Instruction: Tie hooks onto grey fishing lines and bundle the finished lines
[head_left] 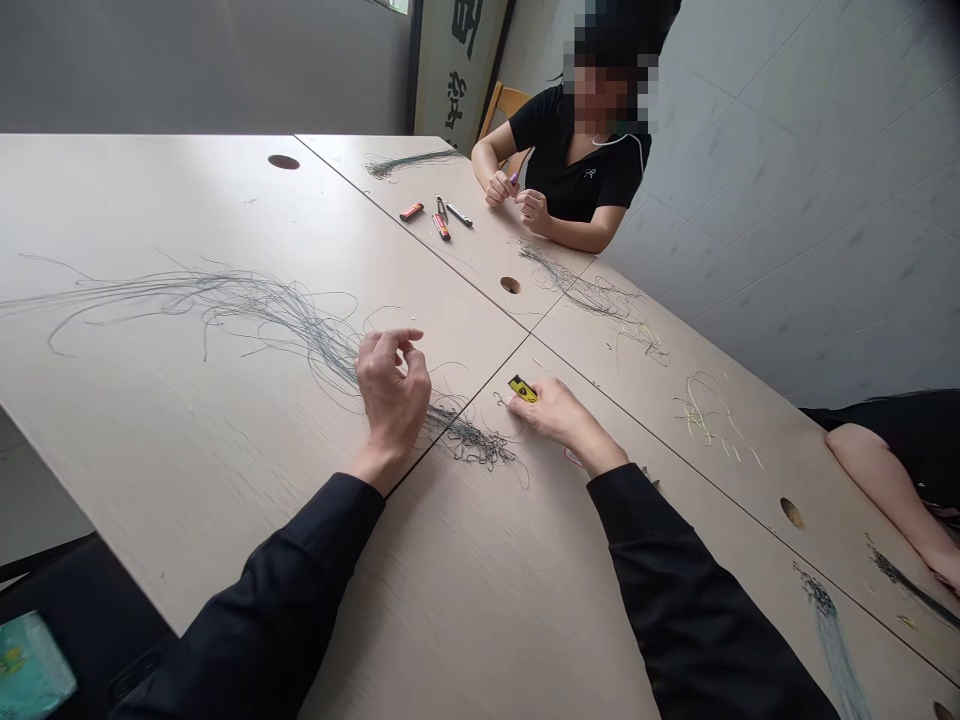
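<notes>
Centre of frame: left hand (391, 385) hovers with fingers curled over tangled grey threads (300, 325) on the pale surface (150, 420); whether it pinches a strand is unclear. Just right, the right hand (556, 412) lies nearly flat, fingertips touching a small yellow object (523, 388).

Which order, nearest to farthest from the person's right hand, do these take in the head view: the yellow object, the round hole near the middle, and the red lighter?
1. yellow object: at the fingertips of the right hand, touching them.
2. round hole: beyond the hand, near the middle.
3. red lighter: farthest, on the far side and more to the left.
</notes>
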